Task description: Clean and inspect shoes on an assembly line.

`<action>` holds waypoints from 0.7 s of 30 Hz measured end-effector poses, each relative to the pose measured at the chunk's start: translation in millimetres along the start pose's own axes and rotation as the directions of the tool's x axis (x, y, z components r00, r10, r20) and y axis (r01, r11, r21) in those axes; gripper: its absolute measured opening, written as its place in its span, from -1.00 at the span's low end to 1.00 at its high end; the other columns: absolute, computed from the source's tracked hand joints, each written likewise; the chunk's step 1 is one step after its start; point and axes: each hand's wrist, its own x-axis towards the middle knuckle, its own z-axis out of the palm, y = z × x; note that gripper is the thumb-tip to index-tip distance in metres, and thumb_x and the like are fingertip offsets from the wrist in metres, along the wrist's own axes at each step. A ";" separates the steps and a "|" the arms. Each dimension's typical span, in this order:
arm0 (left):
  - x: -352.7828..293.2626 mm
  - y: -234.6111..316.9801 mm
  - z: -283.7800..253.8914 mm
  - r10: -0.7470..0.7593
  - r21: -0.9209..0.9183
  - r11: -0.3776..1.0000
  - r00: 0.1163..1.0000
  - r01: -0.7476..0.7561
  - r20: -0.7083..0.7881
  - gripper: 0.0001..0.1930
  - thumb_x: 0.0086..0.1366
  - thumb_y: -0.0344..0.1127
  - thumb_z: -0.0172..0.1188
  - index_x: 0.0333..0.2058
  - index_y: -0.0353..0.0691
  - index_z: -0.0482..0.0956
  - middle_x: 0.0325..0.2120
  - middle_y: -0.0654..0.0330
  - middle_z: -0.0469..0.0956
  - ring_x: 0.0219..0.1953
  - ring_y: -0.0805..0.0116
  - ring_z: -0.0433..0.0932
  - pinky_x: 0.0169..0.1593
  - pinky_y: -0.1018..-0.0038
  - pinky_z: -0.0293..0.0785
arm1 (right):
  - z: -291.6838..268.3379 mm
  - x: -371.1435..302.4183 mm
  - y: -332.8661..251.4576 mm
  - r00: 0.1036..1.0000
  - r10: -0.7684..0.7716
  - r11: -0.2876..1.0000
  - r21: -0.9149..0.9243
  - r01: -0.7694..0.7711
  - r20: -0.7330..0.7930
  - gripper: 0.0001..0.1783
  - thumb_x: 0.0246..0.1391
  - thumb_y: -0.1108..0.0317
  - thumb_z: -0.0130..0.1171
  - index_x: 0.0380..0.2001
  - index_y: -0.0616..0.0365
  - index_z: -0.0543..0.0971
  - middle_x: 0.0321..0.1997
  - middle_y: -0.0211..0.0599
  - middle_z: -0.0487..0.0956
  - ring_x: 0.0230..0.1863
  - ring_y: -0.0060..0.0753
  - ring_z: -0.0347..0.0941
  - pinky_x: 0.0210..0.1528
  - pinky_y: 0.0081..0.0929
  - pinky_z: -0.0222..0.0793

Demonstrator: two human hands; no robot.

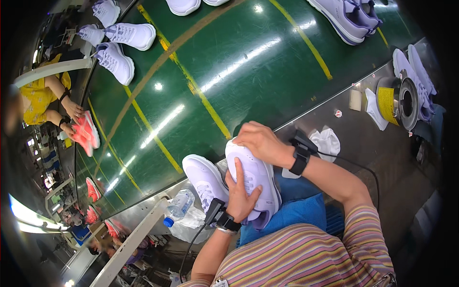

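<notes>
Plainly, a lavender shoe (256,172) lies under the clasping left hand (241,200), toe gripped by the right hand (263,142).

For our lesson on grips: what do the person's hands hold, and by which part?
A pale purple shoe: the left hand holds its laced top; the right hand touches its toe.

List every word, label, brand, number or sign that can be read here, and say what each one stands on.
No wording or brand is copied out; print stands here:
Lilac shoe being handled: small dark lettering low on its side, near the heel.
Round metal container: yellow label, print too small to read.
Clear bottle: any marking is too blurred.
White tag at the lower edge: too small, cut off.
</notes>
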 end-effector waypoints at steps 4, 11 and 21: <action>2.3 2.0 0.2 0.020 0.005 1.000 1.000 -0.020 -0.011 0.04 0.00 -0.40 0.26 0.29 -0.18 -0.36 0.05 -0.26 -0.03 0.08 -0.12 0.17 0.17 0.26 0.14 | -7.1 -32.2 -4.5 0.989 0.066 0.998 -0.013 -0.068 -0.136 -0.85 -0.12 0.57 0.12 -0.40 0.21 0.59 -0.43 -0.24 0.49 -0.35 -0.23 0.42 -0.32 -0.40 0.36; 3.7 5.5 0.9 0.028 0.027 0.999 0.999 -0.028 -0.020 0.03 -0.01 -0.39 0.26 0.29 -0.18 -0.34 0.09 -0.42 -0.11 0.08 -0.32 0.16 0.15 0.20 0.16 | -6.9 -89.4 -20.5 0.952 0.236 0.971 0.019 -0.237 -0.194 -0.85 -0.13 0.59 0.12 -0.42 0.21 0.60 -0.44 -0.25 0.50 -0.38 -0.24 0.42 -0.33 -0.42 0.36; 1.7 -5.3 0.4 0.085 0.009 0.996 0.996 -0.085 -0.040 0.05 -0.02 -0.41 0.26 0.27 -0.25 -0.36 0.12 -0.24 -0.02 0.15 -0.11 0.11 0.21 0.20 0.07 | -6.3 -94.3 -33.0 0.834 0.505 0.835 0.371 -0.407 -0.220 -0.88 -0.08 0.52 0.15 -0.38 0.19 0.55 -0.38 -0.28 0.44 -0.30 -0.39 0.39 -0.21 -0.53 0.29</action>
